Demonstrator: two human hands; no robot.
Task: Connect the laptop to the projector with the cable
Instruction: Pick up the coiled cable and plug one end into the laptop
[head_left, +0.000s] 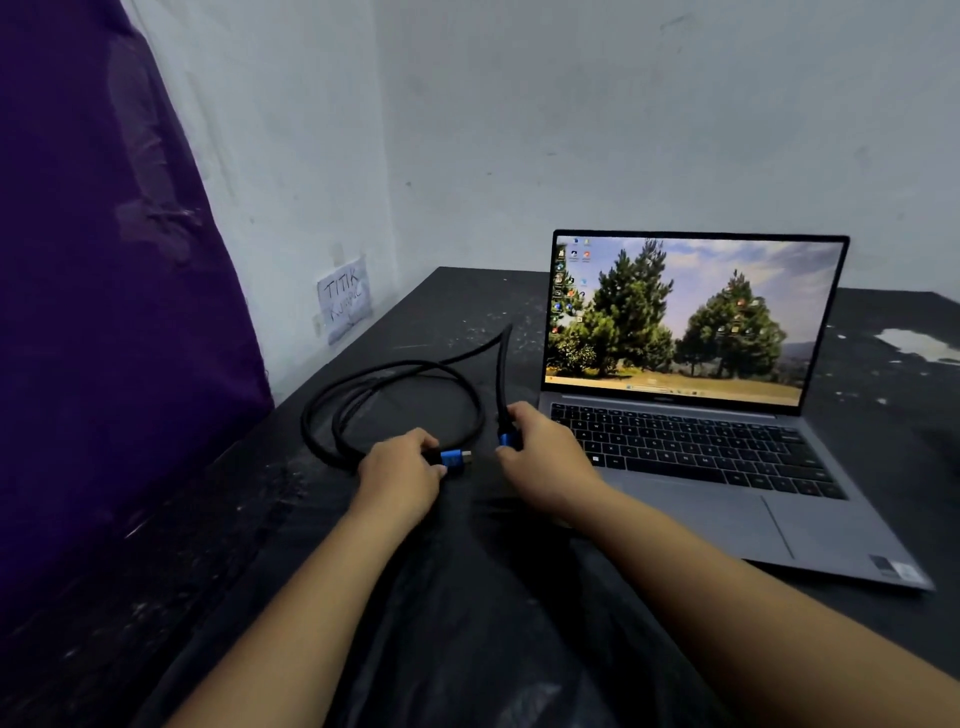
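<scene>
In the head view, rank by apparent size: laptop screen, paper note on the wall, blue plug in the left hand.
1. Laptop screen, by far largest.
2. Paper note, farther away, so understated.
3. Blue plug in the left hand.

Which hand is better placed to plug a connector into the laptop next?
Right, probably. The right hand grips a blue connector beside the laptop's left edge. The left hand holds the other connector farther away, near the coiled cable.
</scene>
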